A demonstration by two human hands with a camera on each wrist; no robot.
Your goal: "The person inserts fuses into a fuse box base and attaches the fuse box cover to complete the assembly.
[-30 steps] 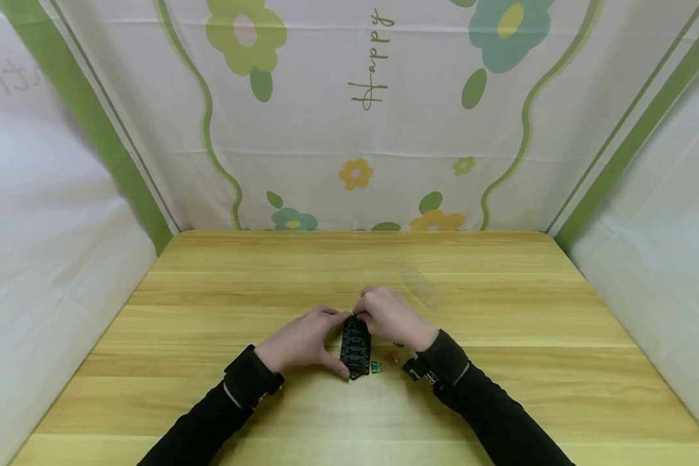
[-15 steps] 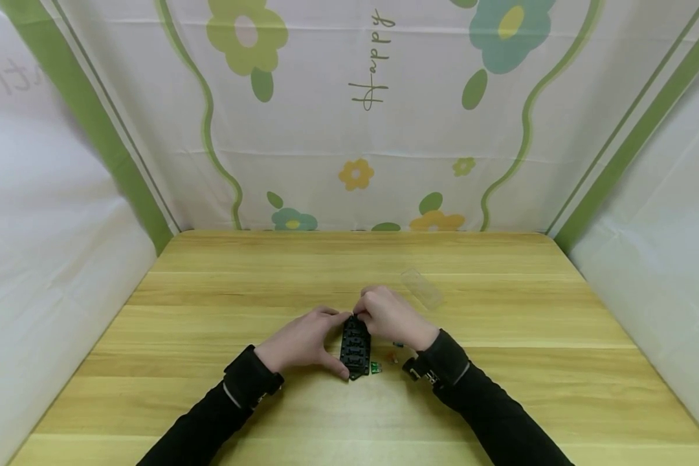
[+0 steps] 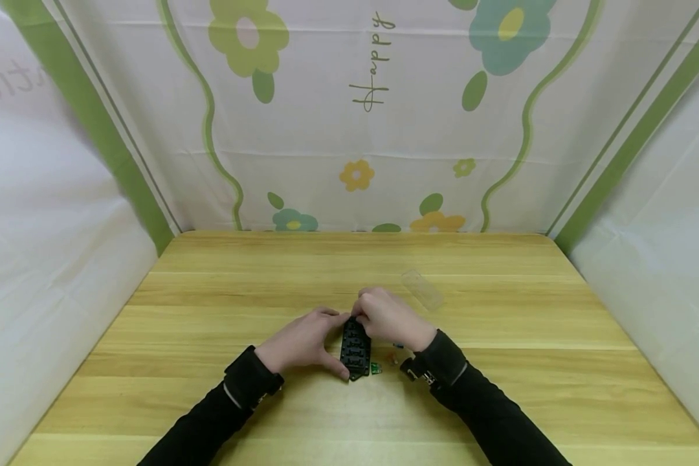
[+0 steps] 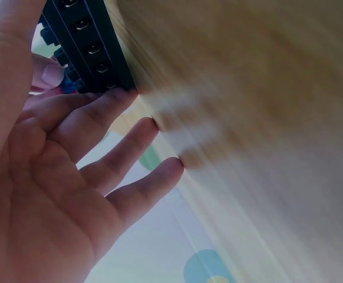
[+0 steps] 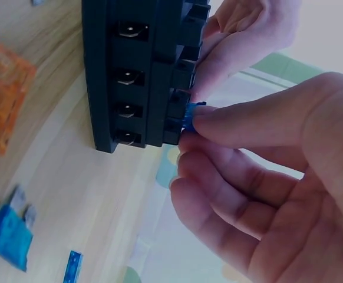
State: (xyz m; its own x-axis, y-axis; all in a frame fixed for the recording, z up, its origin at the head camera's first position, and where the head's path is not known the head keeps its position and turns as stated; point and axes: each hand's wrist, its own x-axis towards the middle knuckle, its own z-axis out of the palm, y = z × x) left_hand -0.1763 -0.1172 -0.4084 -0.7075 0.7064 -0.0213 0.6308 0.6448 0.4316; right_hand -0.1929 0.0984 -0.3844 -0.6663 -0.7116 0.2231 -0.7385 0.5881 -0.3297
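A black fuse box (image 3: 355, 353) with a row of slots lies on the table, with metal terminals along its side. My left hand (image 3: 303, 340) holds it between thumb and index finger, thumb at the near end and index at the far end. Its other fingers are spread, tips down at the tabletop. At the far end, my right hand (image 3: 393, 317) pinches a blue blade fuse (image 5: 190, 115) between thumb and fingers, right at the last slot. The fingers hide most of this fuse, so I cannot tell how deep it sits.
Right of the box lie a green blade fuse (image 3: 375, 367), an orange one (image 5: 5, 97) and a blue one (image 5: 11, 236) with bare prongs. A small blue piece (image 5: 72, 268) lies near them. Farther back is a clear plastic cover (image 3: 422, 289). Printed cloth (image 3: 303, 129) surrounds the table.
Both hands keep their places on the fuse box and at its far end. The right hand and wrist shift only very slightly.
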